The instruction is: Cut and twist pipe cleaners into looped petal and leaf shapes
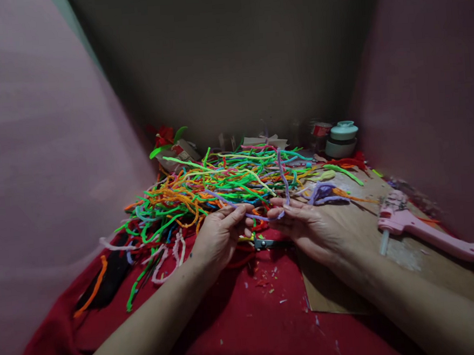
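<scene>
A purple pipe cleaner (283,177) stretches between my two hands, sagging a little in the middle and rising upright above the right one. My left hand (224,230) pinches it between thumb and forefinger, with its other end sticking out to the upper left. Closed on the bent part is my right hand (305,224). Just below and between the hands lie dark-bladed scissors (266,243), partly hidden. Behind them spreads a big tangled pile of pipe cleaners (205,193) in green, orange, yellow, pink and other colours.
At right a pink glue gun (427,232) rests on a brown board (342,294). Some bent purple pipe cleaners (325,193) lie on that board. A teal-lidded jar (343,137) stands at the back. Small scraps dot the red cloth (263,316). Pink walls flank both sides.
</scene>
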`<state>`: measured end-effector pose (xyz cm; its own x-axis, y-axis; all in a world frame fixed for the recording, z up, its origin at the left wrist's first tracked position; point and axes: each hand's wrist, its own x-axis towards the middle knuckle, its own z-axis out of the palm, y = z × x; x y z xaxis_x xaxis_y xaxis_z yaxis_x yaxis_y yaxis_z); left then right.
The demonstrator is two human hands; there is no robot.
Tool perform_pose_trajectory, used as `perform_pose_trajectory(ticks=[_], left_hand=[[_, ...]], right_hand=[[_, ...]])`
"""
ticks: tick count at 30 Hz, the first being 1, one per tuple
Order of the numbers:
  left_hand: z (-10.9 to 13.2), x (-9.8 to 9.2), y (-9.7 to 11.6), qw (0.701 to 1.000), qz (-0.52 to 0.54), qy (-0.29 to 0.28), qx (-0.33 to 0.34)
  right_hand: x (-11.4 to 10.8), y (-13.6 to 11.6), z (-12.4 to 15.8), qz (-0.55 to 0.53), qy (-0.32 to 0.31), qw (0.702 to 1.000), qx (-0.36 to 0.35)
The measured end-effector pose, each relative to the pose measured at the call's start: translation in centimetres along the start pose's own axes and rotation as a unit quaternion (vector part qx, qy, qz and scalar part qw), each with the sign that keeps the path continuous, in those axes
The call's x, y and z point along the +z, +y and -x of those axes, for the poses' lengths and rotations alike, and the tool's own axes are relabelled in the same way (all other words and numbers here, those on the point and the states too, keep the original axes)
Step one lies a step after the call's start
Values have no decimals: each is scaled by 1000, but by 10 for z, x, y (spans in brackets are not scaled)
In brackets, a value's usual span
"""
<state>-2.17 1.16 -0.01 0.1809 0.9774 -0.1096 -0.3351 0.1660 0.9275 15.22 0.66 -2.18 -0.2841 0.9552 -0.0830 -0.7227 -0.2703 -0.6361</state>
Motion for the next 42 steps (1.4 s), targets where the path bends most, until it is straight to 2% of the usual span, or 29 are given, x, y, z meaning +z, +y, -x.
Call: perform_pose_trajectory(ticks=[5,11,15,18,24,27,33,37,42], left_hand=[[0,1,1,1000,15,-12,-9],[-7,1,6,997,80,-12,-10],[-9,9,9,998,18,-62,-3],[-11,17,11,996,-49,-79,-5],[-15,22,7,985,-116,-115,-52],[-16,22,3,987,-115,-104,-39],[-16,21,3,998,-32,-46,13],[-15,20,3,999,-13,-39,10],[-13,21,5,998,-33,-50,31]], right_hand=[[-2,-1,0,13,5,1000,10],[1,3,2,48,3,999,2],[2,8,4,97,14,995,29],[1,10,5,121,17,992,29],[2,10,5,146,-19,989,21],[2,9,4,118,-26,992,23],[1,8,6,48,5,997,63],[4,7,8,23,-27,992,122],[4,10,7,38,-27,994,99]])
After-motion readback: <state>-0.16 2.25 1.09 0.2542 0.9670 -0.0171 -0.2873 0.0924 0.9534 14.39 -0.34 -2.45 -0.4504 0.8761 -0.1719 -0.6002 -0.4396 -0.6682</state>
